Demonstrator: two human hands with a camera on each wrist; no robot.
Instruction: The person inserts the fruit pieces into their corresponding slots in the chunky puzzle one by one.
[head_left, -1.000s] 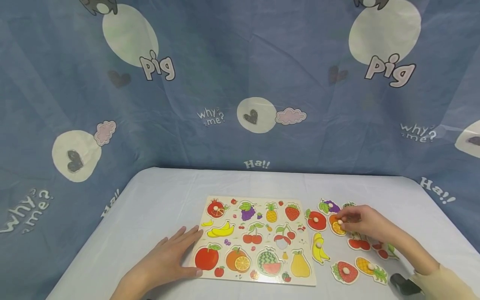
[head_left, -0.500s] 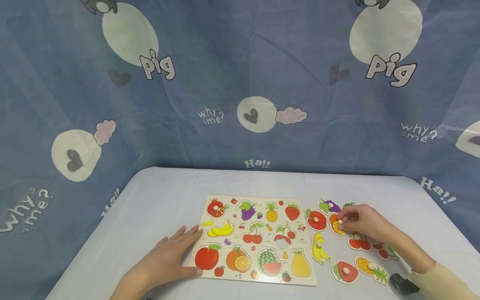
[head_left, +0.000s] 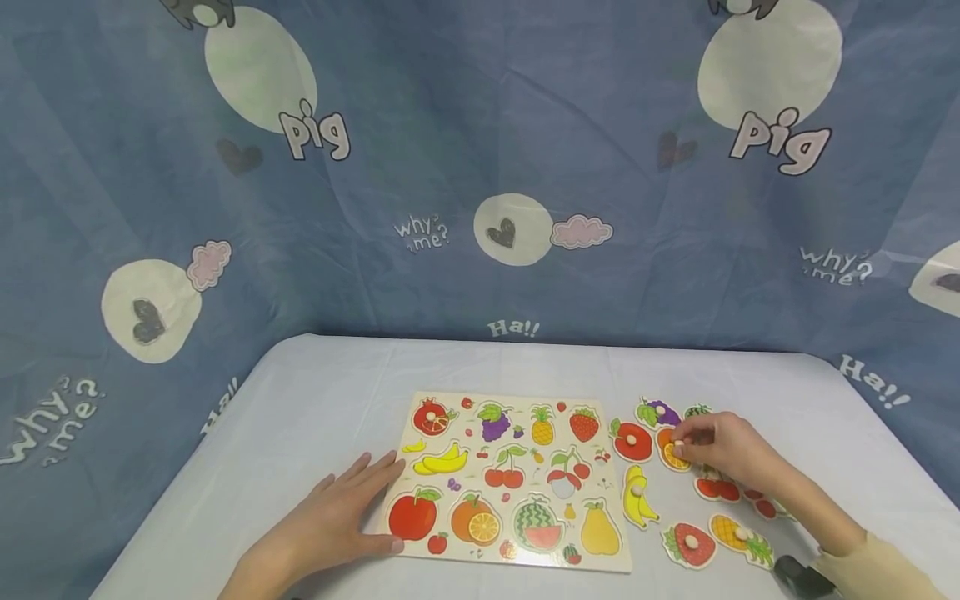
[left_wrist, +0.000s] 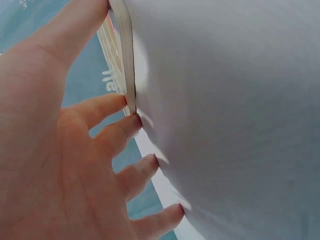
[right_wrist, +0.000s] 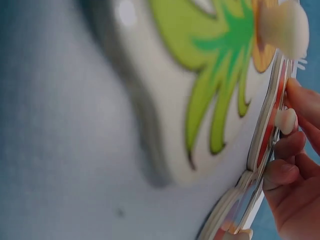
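My left hand: fingers spread and loosely straight, gripping nothing. It sits at the left side of the fruit board, thumb at the near left corner. Left wrist view has two fingertips at the board's edge and the other two down on the white cloth

My right hand: fingers bent in, thumb and finger pinching the pale knob of the orange piece. That piece is right of the board's far half, looks flat on the cloth; can't tell if there's any lift

Around it: apple piece just left, grape piece on the far side, watermelon piece far right and partly behind my hand. Cherry piece on the near right under my wrist, second cherry piece further right, partly covered by my forearm

Nearer: banana piece by the board's right edge, then strawberry piece and, right of it, pineapple piece, knobs up. Right wrist view has the pineapple's leafy end big and blurred up front

Board lies flat, fruit pictures in three rows: apple, orange, watermelon, pear in the near one. Dark object near right, by my cream sleeve. Blue printed curtain along the far side
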